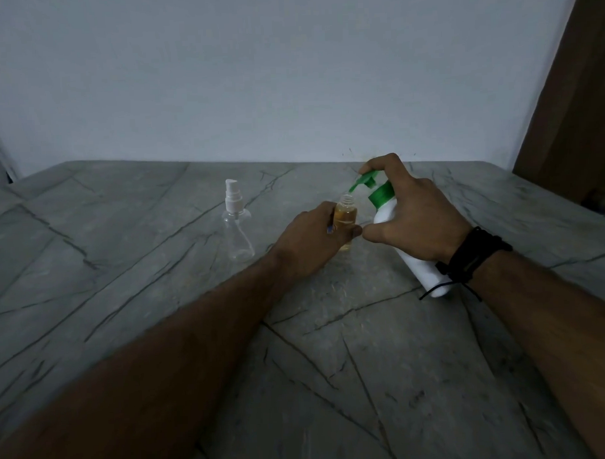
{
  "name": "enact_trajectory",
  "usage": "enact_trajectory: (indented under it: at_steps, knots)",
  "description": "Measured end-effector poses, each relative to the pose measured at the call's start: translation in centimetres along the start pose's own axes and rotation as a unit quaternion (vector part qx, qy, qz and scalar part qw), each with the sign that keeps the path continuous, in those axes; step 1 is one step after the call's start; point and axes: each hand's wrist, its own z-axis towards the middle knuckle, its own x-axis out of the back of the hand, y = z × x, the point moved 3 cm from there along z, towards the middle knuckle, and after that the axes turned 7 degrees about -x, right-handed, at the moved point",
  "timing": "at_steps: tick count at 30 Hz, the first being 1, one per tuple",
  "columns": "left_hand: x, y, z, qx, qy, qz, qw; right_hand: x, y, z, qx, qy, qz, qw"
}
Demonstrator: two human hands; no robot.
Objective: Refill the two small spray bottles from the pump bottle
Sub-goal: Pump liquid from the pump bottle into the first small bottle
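Small uncapped clear bottle of amber liquid (344, 218), gripped upright above the grey veined stone counter (159, 303) by the left hand (312, 242). Right hand (414, 218) clasps the tilted white pump bottle with green head (397, 226), nozzle over the mouth, forefinger on the pump. Capped, apparently empty clear spray bottle (237, 224) waits left.

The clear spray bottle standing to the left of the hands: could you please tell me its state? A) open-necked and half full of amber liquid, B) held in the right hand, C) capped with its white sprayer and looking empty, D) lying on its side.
C: the clear spray bottle stands upright on the table, untouched, white sprayer on, with no liquid visible inside.
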Motion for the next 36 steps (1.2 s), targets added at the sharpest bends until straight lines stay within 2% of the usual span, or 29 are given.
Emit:
enact_trajectory:
  at_steps: [36]
  knots:
    - [-0.19, -0.25, 0.01, 0.003, 0.005, 0.0, 1.0, -0.11, 0.26, 0.02, 0.005, 0.009, -0.001, 1.0]
